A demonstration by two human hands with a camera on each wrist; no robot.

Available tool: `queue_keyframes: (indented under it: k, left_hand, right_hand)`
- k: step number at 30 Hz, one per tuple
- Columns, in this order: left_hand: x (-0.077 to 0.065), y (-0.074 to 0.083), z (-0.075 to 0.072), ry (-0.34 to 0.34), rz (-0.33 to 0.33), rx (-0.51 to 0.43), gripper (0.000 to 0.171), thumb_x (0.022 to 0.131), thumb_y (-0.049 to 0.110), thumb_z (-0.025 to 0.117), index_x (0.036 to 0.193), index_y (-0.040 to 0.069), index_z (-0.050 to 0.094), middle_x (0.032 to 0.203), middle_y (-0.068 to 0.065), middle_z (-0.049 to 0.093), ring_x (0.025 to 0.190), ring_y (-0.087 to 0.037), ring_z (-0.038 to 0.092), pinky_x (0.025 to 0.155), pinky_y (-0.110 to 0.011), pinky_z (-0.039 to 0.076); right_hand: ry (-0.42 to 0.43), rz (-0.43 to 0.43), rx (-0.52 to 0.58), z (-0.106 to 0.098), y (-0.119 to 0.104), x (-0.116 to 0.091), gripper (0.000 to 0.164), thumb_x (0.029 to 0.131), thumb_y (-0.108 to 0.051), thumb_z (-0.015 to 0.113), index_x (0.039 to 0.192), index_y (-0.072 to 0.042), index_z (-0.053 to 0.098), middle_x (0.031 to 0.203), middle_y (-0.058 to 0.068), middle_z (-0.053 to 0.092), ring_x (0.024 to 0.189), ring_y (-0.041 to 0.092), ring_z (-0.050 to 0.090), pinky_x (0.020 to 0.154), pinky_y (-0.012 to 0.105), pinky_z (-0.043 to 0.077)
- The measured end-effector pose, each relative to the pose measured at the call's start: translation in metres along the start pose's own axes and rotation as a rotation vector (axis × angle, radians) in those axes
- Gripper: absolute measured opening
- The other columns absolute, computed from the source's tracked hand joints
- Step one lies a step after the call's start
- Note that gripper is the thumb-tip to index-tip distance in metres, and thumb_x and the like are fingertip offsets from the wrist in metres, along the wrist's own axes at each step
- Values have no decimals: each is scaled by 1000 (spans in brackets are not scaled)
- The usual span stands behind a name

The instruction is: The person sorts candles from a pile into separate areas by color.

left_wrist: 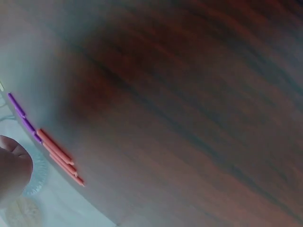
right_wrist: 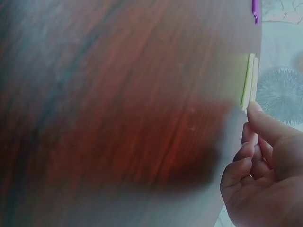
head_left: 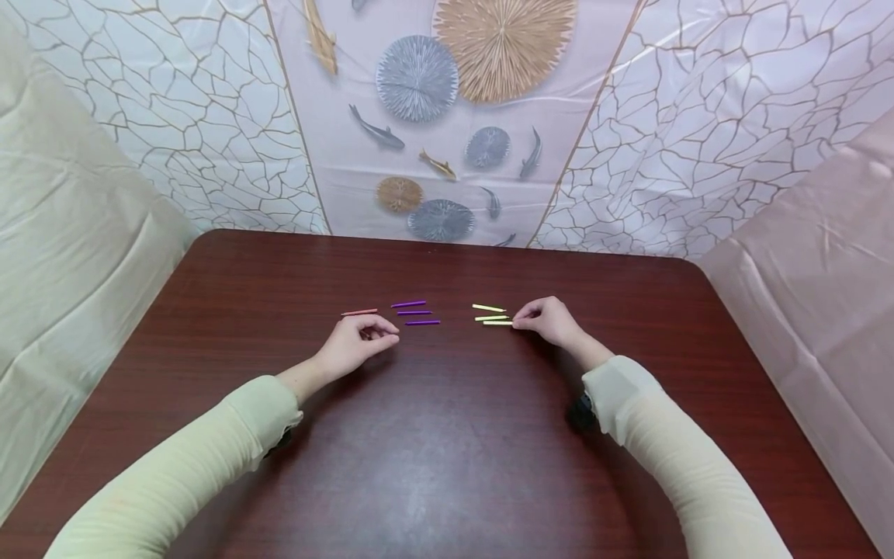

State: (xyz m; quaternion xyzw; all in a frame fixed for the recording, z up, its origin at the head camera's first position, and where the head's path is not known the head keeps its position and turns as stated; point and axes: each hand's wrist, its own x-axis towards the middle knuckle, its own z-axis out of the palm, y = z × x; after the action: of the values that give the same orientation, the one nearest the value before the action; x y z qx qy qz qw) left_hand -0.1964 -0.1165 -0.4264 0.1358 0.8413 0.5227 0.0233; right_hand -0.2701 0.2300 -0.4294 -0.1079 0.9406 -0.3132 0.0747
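Observation:
My right hand (head_left: pixel 550 321) pinches the right end of a pale yellow candle (head_left: pixel 497 323) between thumb and fingertips, low over the table. Two more yellow candles, one a bit behind it (head_left: pixel 491 317) and one farther back (head_left: pixel 489 307), lie close by. In the right wrist view the thumb (right_wrist: pixel 265 124) meets the end of a yellow candle (right_wrist: pixel 247 82). My left hand (head_left: pixel 355 341) hovers with loosely bent fingers and holds nothing. Just beyond it lie orange candles (left_wrist: pixel 57 147), mostly hidden by the hand in the head view, and three purple candles (head_left: pixel 414 313).
All the candles lie on a dark reddish-brown wooden table (head_left: pixel 419 435). A patterned cloth (head_left: pixel 447 140) with fish and round motifs hangs behind its far edge, and pale drapes (head_left: pixel 810 256) flank the sides.

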Motion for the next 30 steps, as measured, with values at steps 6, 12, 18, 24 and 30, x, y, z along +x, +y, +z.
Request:
queue_keyframes:
  k: [6,12,18,24,30]
  left_hand:
    - [-7,7,4,-27,-13,-17,15,81,11,71,92,1,70,76,-7,63,68,-9,50,62,-18,41]
    - [-6,-1,6,-35,-23,-16,18,81,12,71,93,0,70,77,-8,63,68,-9,50,61,-18,41]
    - [-6,-2,8,-31,-18,8,16,81,12,71,93,2,70,78,-6,64,69,-10,51,63,-18,42]
    - [-5,1,7,54,25,94,19,80,12,72,97,2,70,93,-11,67,82,-18,57,76,-29,48]
    - [1,8,-1,75,49,127,30,85,16,67,111,1,64,113,-16,63,103,-33,58,89,-43,48]
  right_hand:
    - [-1,21,-8,0,4,-3,13,81,-17,71,84,-4,74,82,8,72,77,11,59,74,26,44]
    - [-3,49,-11,0,8,-6,14,81,-19,71,84,-6,74,83,7,72,78,13,59,73,25,44]
    - [27,55,-2,0,11,-8,14,81,-19,72,85,-6,74,82,6,72,74,10,57,71,25,44]
    - [183,75,17,-6,12,-13,20,82,-23,70,86,-3,73,80,10,71,69,10,55,67,25,43]
    - [299,62,44,-16,0,-18,29,89,-28,62,96,-2,70,87,14,69,74,19,54,68,28,42]
